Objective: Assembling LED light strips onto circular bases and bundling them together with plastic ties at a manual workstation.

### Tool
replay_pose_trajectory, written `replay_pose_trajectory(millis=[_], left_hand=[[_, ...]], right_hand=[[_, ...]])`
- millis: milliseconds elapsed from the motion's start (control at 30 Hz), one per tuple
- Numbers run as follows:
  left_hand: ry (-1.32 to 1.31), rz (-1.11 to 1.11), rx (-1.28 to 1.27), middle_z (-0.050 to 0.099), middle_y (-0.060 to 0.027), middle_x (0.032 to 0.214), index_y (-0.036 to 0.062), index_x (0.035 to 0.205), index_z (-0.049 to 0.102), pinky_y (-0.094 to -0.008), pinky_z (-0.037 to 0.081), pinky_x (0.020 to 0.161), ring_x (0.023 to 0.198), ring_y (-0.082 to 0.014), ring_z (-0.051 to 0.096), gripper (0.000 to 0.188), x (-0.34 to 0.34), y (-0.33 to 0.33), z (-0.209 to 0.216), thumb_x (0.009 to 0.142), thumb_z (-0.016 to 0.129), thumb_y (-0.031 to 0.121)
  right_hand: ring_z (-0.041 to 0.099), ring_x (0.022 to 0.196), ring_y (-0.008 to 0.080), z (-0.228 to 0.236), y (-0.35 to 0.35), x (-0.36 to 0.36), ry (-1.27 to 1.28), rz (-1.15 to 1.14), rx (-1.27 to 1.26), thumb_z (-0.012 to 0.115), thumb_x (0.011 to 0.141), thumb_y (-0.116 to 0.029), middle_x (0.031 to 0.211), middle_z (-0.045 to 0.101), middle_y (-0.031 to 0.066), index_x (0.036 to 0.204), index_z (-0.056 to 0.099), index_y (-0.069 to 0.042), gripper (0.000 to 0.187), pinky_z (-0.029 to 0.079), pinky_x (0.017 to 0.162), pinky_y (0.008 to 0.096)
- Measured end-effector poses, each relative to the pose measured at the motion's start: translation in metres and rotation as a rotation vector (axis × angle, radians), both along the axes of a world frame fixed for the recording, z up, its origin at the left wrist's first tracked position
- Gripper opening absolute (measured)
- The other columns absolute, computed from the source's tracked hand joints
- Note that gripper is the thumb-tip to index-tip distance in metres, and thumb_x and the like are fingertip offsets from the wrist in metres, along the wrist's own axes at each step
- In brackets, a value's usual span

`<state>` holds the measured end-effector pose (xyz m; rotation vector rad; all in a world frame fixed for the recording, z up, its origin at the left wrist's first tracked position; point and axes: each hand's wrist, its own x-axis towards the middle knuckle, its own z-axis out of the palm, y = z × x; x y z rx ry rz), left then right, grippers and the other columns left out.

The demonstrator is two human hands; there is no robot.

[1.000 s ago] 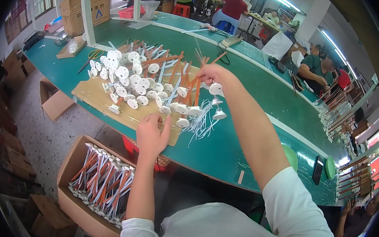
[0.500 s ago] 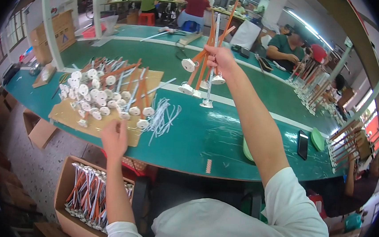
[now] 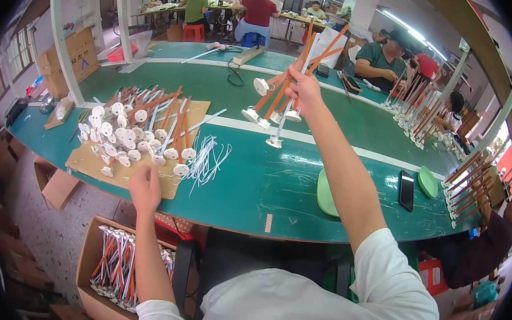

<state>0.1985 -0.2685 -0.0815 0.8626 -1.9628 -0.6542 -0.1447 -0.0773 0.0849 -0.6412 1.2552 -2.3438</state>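
My right hand [image 3: 305, 92] is raised over the middle of the table, closed around a bunch of long orange and whitish strips [image 3: 277, 100] with white round discs at their lower ends. The strips fan out above and below the fist. One disc hangs lowest, close to the table top. At the near edge of a brown cardboard sheet [image 3: 163, 189], my left hand [image 3: 145, 188] is closed, its fingertips curled together; whatever they hold is hidden. Just beyond it lies a pile of similar disc-ended strips [image 3: 127, 135]. A tangle of thin white ties [image 3: 209, 163] lies right of the pile.
Below the table edge stands a cardboard box [image 3: 88, 249] packed with bundled strips. A phone [image 3: 406, 191] and two green dishes [image 3: 427, 182] lie at the right. Rows of strips [image 3: 470, 188] stand along the right edge. Several people work farther off; one in dark green [image 3: 381, 64] sits across the table.
The bunch in my right hand has tilted, its upper ends leaning further right. My left hand stays closed near the cardboard's front edge. The whole view has shifted slightly.
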Motion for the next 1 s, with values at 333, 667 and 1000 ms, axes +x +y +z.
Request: replay_pose_trajectory(millis=[333,667,1000], left_hand=[[0.016,0.058,0.024,0.06,-0.0175,0.064,-0.0044,0.073,0.06,-0.0392,0.044,0.057,0.057,-0.0299,0.058,0.03,0.006,0.001,-0.002,0.087,0.062,0.022],[0.143,0.015,-0.042,0.048,-0.0098,0.05,-0.0039,0.069,0.057,-0.0337,0.035,0.047,0.046,-0.0152,0.042,0.029,-0.001,-0.002,-0.003,0.086,0.065,0.019],[0.163,0.02,-0.111,0.053,-0.0133,0.054,-0.0026,0.067,0.058,-0.0361,0.039,0.049,0.047,-0.0232,0.052,0.028,-0.001,0.0,0.003,0.083,0.067,0.018]], right_hand=[[0.039,0.053,0.0062,-0.018,-0.02,-0.005,-0.019,-0.112,0.073,0.058,0.092,-0.013,0.078,0.06,0.0006,0.092,0.057,-0.01,0.004,0.029,0.045,0.0217],[0.038,0.039,0.0089,-0.017,-0.085,0.048,0.582,0.172,0.948,0.062,0.083,-0.014,0.084,0.069,0.02,0.106,0.049,0.001,0.03,0.031,0.035,0.0274],[0.069,0.078,0.0261,-0.102,-0.229,0.097,1.089,0.232,1.383,0.083,0.051,-0.039,0.091,0.071,0.0131,0.105,0.069,-0.011,0.062,0.055,0.069,0.0309]])
